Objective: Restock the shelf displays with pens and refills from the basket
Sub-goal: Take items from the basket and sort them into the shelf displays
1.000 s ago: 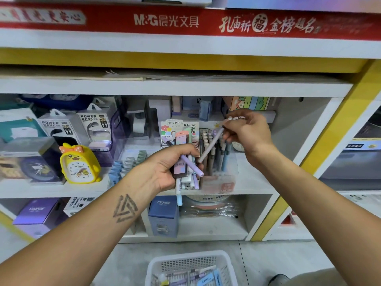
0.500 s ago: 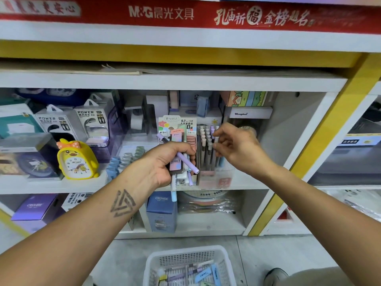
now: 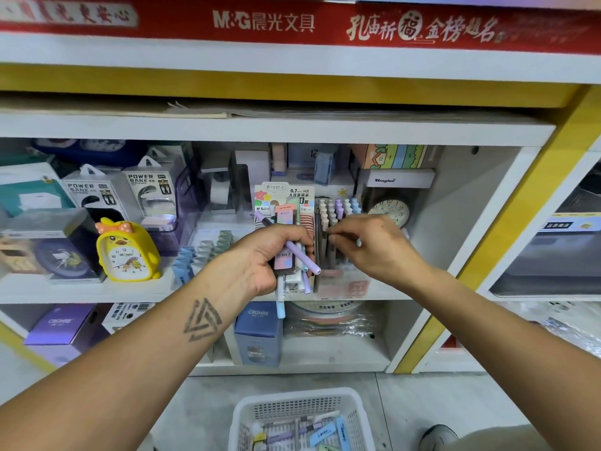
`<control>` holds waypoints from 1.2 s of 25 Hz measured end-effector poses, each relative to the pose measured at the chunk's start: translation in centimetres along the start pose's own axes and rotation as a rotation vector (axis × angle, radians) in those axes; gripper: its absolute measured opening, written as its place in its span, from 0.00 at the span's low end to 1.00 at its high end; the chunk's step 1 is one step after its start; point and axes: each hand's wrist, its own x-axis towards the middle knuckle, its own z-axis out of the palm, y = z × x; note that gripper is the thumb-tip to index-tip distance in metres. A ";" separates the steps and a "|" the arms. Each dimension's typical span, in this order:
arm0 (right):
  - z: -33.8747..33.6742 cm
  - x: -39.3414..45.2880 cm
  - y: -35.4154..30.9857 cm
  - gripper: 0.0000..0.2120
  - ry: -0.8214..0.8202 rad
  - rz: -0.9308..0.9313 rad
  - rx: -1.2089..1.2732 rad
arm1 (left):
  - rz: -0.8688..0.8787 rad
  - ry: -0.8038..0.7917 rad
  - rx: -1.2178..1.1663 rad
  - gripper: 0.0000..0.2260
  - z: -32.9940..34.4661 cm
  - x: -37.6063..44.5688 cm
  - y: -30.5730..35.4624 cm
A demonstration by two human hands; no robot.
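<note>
Right hand [image 3: 374,245] has lowered a pen into the pen display [image 3: 338,242], fingertips pinching it; left hand [image 3: 270,255], beside the display, grips a pen bundle [image 3: 292,258].

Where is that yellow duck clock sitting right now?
The yellow duck clock stands on the middle shelf, left of the left hand, in front of the power bank boxes.

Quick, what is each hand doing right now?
Left hand: grips a bundle of pens and refill packs.
Right hand: fingertips pinched at the pen display; what they hold cannot be told.
</note>
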 end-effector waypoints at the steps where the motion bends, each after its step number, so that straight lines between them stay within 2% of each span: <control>1: -0.2 0.3 -0.3 0.08 0.037 -0.012 -0.034 | 0.005 -0.004 0.000 0.06 0.0 0.0 0.0; 2: -0.4 0.5 -0.8 0.08 0.070 0.010 0.018 | 0.012 -0.008 -0.002 0.06 0.0 0.0 -0.1; 3: -0.5 0.8 -1.4 0.08 0.064 0.073 0.189 | 0.023 -0.013 -0.002 0.06 0.0 0.1 -0.1; 5: -0.6 1.1 -3.0 0.10 -0.100 0.237 0.657 | 0.034 -0.042 0.013 0.06 0.1 0.1 -0.2; 7: -0.4 1.2 -3.8 0.14 -0.243 0.276 0.863 | 0.028 -0.065 0.038 0.07 0.1 0.1 -0.2; 10: -0.4 1.7 -4.2 0.15 -0.259 0.285 0.919 | 0.035 -0.089 0.038 0.08 0.2 0.0 -0.1; 15: -0.9 2.4 -4.6 0.14 -0.171 0.327 0.973 | 0.062 -0.209 -0.092 0.17 0.3 0.1 -0.1; 17: -1.1 2.6 -4.5 0.15 -0.121 0.365 1.016 | 0.089 -0.235 -0.099 0.15 0.2 0.3 -0.2; 19: -1.5 2.6 -4.3 0.17 -0.146 0.391 1.041 | 0.115 -0.256 -0.121 0.09 0.1 0.4 -0.3; 20: -1.7 2.5 -4.3 0.17 -0.181 0.386 1.032 | 0.119 -0.250 -0.136 0.07 0.1 0.3 -0.2; 22: -2.0 2.4 -4.1 0.13 -0.239 0.359 0.957 | 0.108 -0.198 -0.127 0.11 0.1 0.3 0.0; 23: -2.2 2.3 -3.9 0.10 -0.242 0.351 0.896 | 0.095 -0.159 -0.089 0.13 0.0 0.3 0.1; 25: -2.6 2.4 -3.5 0.03 -0.183 0.348 0.770 | 0.075 -0.099 -0.008 0.09 0.1 0.4 0.1; 27: -2.7 2.8 -3.2 0.06 -0.073 0.377 0.745 | 0.037 -0.063 0.040 0.07 0.4 0.3 -0.1; 29: -2.3 3.3 -3.2 0.03 -0.005 0.440 0.733 | 0.029 -0.055 0.080 0.08 0.7 0.3 -0.4; 30: -1.9 3.5 -3.1 0.08 -0.001 0.478 0.704 | 0.039 -0.069 0.086 0.08 0.8 0.2 -0.5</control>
